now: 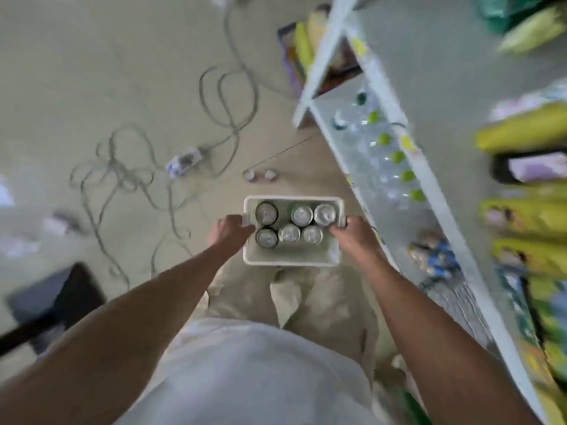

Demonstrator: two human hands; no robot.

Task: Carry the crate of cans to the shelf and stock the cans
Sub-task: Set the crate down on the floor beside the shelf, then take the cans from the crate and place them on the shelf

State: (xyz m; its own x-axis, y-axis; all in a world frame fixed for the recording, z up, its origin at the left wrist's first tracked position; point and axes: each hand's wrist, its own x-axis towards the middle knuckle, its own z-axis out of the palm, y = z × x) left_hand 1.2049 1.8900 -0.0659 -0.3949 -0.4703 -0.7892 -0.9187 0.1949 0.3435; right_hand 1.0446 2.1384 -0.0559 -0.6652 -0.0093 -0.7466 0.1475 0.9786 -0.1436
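Below the camera, at about waist level ahead of the body, a white plastic crate [293, 259] is held out over the floor. The left hand [231, 233] is clenched on the crate's left rim and the right hand [352, 236] on its right rim, each gripping at the middle of a short side. Six cans [291, 233] are seen standing upright inside, in two rows of three crowded toward the far end, so that the near part of the crate floor is left bare.

A fair weight is to be expected if the cans are full, and it would sit toward the far end; a level, two-handed hold at the side rims suits it, since the thin plastic wall may flex under one hand alone. The cans are rigid and smooth, likely slippery, and are best taken singly round the body.

Just beyond the crate, two more cans [260, 175] stand on the floor, and a tangle of cable [129, 176] lies farther left. To the right, a white shelf [435, 191] runs away from the viewer, with green-capped bottles [399, 156] on a lower level. Much of the view is blurred.
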